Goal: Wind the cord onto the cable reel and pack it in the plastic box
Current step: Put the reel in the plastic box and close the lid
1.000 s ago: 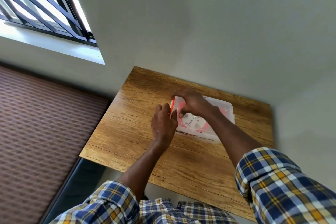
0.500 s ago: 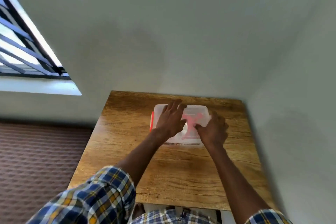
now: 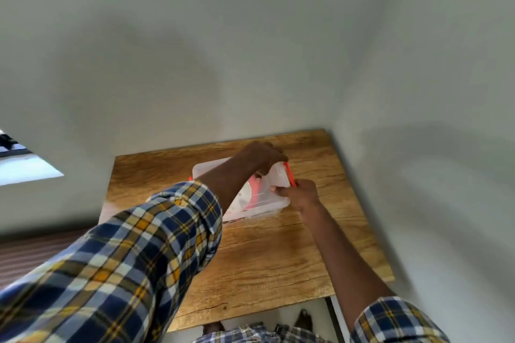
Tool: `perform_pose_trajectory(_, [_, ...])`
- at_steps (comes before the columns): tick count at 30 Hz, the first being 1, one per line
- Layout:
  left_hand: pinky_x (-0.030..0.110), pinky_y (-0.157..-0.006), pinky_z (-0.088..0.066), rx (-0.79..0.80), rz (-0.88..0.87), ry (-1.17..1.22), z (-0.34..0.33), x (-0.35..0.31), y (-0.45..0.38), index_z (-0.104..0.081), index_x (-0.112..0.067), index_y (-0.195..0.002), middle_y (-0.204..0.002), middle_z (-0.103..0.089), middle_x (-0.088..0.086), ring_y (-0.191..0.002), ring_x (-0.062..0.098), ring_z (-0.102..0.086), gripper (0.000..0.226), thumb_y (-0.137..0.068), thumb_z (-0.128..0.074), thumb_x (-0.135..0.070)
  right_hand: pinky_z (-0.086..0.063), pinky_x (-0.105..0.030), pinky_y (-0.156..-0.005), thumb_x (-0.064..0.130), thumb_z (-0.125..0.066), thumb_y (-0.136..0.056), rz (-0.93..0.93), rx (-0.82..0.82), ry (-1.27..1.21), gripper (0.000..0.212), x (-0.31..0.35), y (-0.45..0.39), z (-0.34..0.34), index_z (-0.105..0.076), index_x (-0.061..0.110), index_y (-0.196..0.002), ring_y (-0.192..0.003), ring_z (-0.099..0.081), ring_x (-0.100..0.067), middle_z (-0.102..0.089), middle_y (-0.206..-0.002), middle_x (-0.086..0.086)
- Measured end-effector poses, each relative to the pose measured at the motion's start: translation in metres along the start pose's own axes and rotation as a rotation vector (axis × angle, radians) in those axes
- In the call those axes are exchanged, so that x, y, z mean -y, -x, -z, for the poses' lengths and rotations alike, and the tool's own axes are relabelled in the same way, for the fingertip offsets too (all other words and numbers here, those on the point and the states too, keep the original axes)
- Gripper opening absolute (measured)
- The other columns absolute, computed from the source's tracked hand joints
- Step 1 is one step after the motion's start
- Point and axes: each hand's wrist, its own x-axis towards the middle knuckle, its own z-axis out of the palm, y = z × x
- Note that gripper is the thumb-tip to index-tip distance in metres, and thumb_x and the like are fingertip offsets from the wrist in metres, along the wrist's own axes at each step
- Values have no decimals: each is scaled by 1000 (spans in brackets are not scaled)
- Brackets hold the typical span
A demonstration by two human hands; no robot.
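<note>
A single head-worn wide-angle view looks forward and steeply down onto a wooden table [image 3: 278, 253] in the lower centre of the frame, set into a corner of grey walls [image 3: 250, 50], with plaid sleeves [image 3: 133, 264] filling the near lower left and lower right

A wooden desk [image 3: 278, 253] stands pushed into the corner of pale grey walls [image 3: 223, 50] (grain plainly visible); a bright window [image 3: 22, 167] shows far left.
</note>
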Motion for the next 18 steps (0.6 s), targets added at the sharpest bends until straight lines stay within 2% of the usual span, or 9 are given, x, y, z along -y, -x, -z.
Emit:
perform_pose_trajectory(2, [43, -103, -55, 54, -17, 30, 4, 3, 0, -43, -28, -157, -158, -49, 3, -136, 29, -55, 81, -88, -77, -3, -61, -39, -79, 33, -94, -71, 151, -144, 252, 49, -3, 2, -7, -76, 10, -110, -86, -70, -23, -75, -106, -8])
perform_pose_trajectory(4, [31, -73, -63, 103, -40, 41, 12, 6, 0, -62, -20, -135, -130, -66, 9, -94, 22, -75, 38, -98, -71, -22, -56, -34, -72, 45, -91, -70, 221, -257, 381, 52, -7, 7, -13, -76, 16, -110, -86, -68, -22, -70, -108, -4])
perform_pose_trajectory(5, [29, -63, -62, 104, -64, 119, 15, 6, 3, -66, -18, -126, -116, -68, 11, -77, 21, -75, 27, -100, -68, -27, -52, -31, -68, 49, -91, -69, 238, -300, 415, 54, -9, 9, -13, -75, 18, -110, -85, -66, -20, -66, -107, -2])
perform_pose_trajectory(6, [33, -66, -63, 115, -111, 122, 17, 9, 7, -64, -18, -128, -116, -67, 14, -80, 27, -76, 30, -99, -69, -24, -49, -30, -66, 52, -90, -69, 255, -330, 448, 55, -11, 9, -14, -75, 19, -110, -83, -63, -19, -62, -106, 0])
perform_pose_trajectory(8, [50, -93, -59, 112, -78, 273, 13, 14, 10, -53, -24, -145, -137, -59, 13, -115, 36, -67, 64, -89, -75, -4, -44, -29, -63, 55, -89, -69, 278, -364, 509, 55, -13, 9, -13, -74, 21, -109, -79, -58, -17, -56, -101, 4])
perform_pose_trajectory(10, [53, -100, -54, 55, -83, 275, 10, 15, 12, -48, -30, -148, -143, -56, 9, -125, 36, -58, 86, -77, -82, 4, -46, -29, -63, 57, -87, -70, 299, -394, 555, 52, -13, 10, -14, -75, 21, -106, -76, -57, -17, -55, -99, 5])
perform_pose_trajectory(13, [51, -95, -56, 51, -92, 246, 8, 15, 9, -51, -28, -136, -132, -60, 8, -118, 35, -59, 87, -66, -90, 4, -58, -35, -67, 57, -82, -77, 380, -459, 671, 47, -15, 16, -21, -76, 19, -104, -80, -66, -19, -63, -102, 3])
perform_pose_trajectory(15, [48, -91, -56, 36, -98, 258, 5, 16, 9, -51, -28, -131, -128, -62, 8, -113, 34, -60, 82, -66, -89, 4, -60, -39, -68, 56, -80, -80, 403, -484, 709, 45, -15, 19, -23, -76, 18, -104, -81, -68, -21, -64, -103, 1])
perform_pose_trajectory(18, [50, -97, -55, 15, -71, 339, 3, 20, 14, -53, -31, -135, -135, -61, 8, -118, 34, -60, 77, -72, -86, 0, -60, -38, -67, 56, -81, -79, 381, -475, 696, 46, -12, 20, -22, -74, 19, -104, -82, -68, -22, -64, -104, 0])
